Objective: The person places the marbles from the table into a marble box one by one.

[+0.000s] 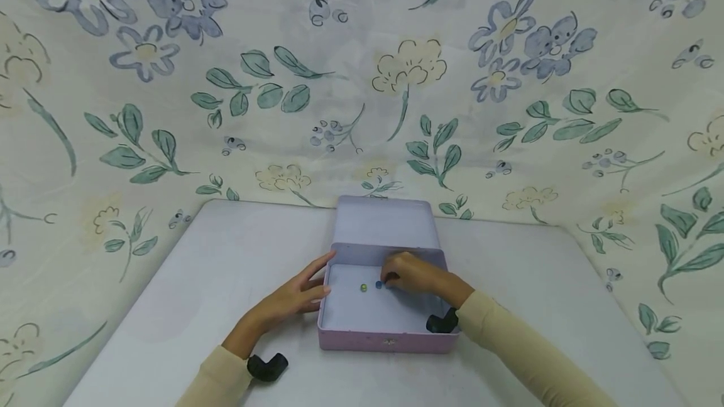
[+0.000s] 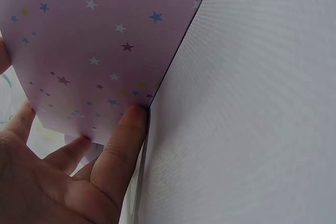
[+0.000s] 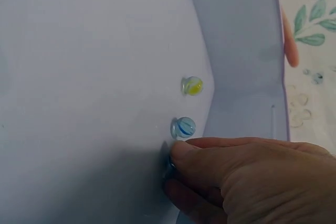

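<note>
A lilac tin box (image 1: 362,341) stands on the table, its hinged lid (image 1: 386,222) raised at the back. Spread fingers of my left hand (image 1: 291,297) touch the box's left side; the left wrist view shows its star-printed wall (image 2: 105,40) against the fingertips. Inside the box, my right hand (image 1: 413,273) pinches a small dark blue marble (image 3: 170,169) down at the floor, mostly covered by finger and thumb. Just beside those fingertips lies a clear marble with a blue swirl (image 3: 185,127). A clear marble with a yellow swirl (image 3: 193,85) lies a little farther left in the box.
The white table (image 1: 226,256) extends to both sides of the box. Behind it hangs a flower-printed cloth (image 1: 351,105). A black strap piece (image 1: 268,367) sits at the left wrist, another (image 1: 441,323) at the right, over the box's front right corner.
</note>
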Motion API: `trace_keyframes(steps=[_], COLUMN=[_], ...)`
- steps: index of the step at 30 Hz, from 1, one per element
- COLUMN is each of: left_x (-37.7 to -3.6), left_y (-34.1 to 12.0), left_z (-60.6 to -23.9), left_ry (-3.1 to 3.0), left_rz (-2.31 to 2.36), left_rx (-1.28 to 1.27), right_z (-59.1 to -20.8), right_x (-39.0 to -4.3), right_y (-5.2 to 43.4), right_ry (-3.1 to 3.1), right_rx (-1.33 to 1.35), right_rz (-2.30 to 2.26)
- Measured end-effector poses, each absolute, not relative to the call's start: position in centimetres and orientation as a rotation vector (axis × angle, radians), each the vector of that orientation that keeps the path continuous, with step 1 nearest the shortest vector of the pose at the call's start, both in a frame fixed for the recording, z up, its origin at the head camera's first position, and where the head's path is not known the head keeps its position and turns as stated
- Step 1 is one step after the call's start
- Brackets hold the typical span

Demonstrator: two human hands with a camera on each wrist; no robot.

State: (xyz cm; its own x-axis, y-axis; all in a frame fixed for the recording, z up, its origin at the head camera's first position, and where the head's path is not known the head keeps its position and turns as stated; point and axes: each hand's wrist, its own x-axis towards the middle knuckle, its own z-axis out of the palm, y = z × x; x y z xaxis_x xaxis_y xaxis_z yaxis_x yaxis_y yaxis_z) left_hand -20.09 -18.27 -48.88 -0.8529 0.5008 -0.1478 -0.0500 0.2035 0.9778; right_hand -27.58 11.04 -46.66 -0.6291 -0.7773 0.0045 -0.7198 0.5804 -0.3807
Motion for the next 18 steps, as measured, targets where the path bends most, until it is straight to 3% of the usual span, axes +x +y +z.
trace_keyframes(steps=[18], left_x=[-19.9], left_y=[-18.3], left_z=[-48.8], left_ry=[2.058], left_rz=[1.69], left_rx=[0.415], right_z=[-44.6], right_x=[-27.8], right_y=[11.4], right_ry=[2.634], right_rx=[-1.176], right_rz=[-0.528])
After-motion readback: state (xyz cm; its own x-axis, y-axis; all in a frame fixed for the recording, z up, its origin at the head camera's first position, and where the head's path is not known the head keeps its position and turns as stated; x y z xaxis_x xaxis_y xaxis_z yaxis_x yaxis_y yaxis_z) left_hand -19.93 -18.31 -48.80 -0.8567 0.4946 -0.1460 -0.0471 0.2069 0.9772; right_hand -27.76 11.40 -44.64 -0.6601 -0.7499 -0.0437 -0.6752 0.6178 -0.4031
